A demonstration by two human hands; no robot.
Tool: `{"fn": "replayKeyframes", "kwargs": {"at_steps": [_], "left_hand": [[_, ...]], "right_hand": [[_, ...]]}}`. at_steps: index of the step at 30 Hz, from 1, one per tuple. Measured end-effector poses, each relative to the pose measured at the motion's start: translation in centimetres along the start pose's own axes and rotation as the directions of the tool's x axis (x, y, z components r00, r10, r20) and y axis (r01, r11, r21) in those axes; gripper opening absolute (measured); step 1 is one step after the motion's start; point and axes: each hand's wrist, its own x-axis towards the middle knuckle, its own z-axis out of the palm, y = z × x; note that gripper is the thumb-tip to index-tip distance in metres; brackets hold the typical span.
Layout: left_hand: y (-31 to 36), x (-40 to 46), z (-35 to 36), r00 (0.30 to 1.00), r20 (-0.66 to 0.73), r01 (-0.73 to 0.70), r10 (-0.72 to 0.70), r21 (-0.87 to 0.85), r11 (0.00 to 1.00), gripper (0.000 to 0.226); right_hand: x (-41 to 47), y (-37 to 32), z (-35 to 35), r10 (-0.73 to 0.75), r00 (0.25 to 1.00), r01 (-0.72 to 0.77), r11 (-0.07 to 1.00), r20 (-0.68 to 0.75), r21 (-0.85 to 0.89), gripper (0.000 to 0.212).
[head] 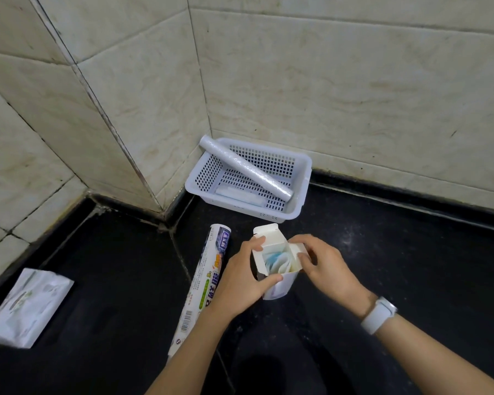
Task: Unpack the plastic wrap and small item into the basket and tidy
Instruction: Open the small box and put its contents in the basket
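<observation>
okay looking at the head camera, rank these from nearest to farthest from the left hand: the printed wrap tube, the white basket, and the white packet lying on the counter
1. Printed wrap tube: lies on the dark counter right beside the left hand, on its left.
2. White basket: ahead of the hand, in the tiled corner.
3. White packet: far off to the left, near the counter's left edge.

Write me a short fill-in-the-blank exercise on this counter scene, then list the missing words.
1. The plastic wrap roll lies slanted in the white ____, one end sticking over its rim.
2. Both the left hand and the right hand hold a small white ____ with its top flaps open.
3. The printed tube lies on the black counter beside the ____ hand.
4. A white strap is worn on the ____ wrist.

Missing words: basket; box; left; right
</observation>
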Motion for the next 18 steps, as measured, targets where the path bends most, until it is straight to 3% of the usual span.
{"fn": "replayKeyframes", "kwargs": {"at_steps": [4, 7, 9, 14, 16, 18], "left_hand": [[-0.4, -0.2, 0.0, 0.998, -0.005, 0.067, -0.068, -0.08, 0.995, 0.066], [-0.5, -0.2, 0.0, 0.996, 0.013, 0.092, -0.091, -0.092, 0.991, 0.073], [-0.4, -0.2, 0.0, 0.996, 0.024, 0.085, -0.083, -0.086, 0.993, 0.076], [-0.2, -0.1, -0.2, 0.995, 0.051, 0.085, -0.082, -0.057, 0.995, 0.075], [-0.3, -0.1, -0.3, 0.995, 0.053, 0.086, -0.083, -0.05, 0.995, 0.074], [-0.3, -0.1, -0.4, 0.995, 0.053, 0.088, -0.086, -0.047, 0.995, 0.071]], "right_hand": [[1.4, -1.0, -1.7, -0.152, 0.956, 0.249, 0.876, 0.253, -0.414, 0.032], [2.9, -2.7, -2.4, -0.05, 0.879, 0.349, 0.746, 0.475, -0.567, 0.043], [3.9, -3.7, -2.3, 0.048, 0.836, 0.392, 0.645, 0.547, -0.655, 0.045], [5.0, -4.6, -0.8, 0.075, 0.767, 0.534, 0.476, 0.637, -0.698, 0.041], [5.0, -4.3, -0.3, 0.012, 0.761, 0.565, 0.48, 0.649, -0.672, 0.041], [5.0, -3.6, -0.1, -0.07, 0.766, 0.565, 0.549, 0.639, -0.617, 0.038]]}}
